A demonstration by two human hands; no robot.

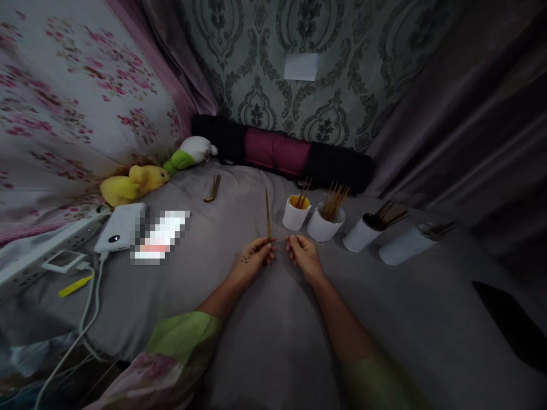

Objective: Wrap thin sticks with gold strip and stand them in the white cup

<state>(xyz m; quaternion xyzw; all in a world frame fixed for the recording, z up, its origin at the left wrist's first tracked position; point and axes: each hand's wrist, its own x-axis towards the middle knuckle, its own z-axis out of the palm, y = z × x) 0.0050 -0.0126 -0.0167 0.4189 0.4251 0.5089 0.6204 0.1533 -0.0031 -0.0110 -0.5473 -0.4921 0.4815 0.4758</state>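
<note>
My left hand (255, 256) is closed in a pinch around the lower end of a thin tan stick (268, 212), possibly more than one, which points up and away from me. Close beside it, my right hand (303, 255) has thumb and fingers pressed together; whatever they may hold is too small to make out. Just beyond the right hand stands a white cup (294, 218), orange inside, with a few thin sticks. To its right is a wider white cup (323, 229) with several sticks (335, 202). Further left lies a small bundle of brown sticks (212, 189) on the grey sheet (239, 199).
Two more white containers, one (361, 239) and another (401, 246), lean at the right with dark sticks. A dark flat object (513, 319) lies far right. At left are a power bank (122, 228), a power strip (38, 253), cables and plush toys (137, 183). A long bag (277, 151) lies along the wall.
</note>
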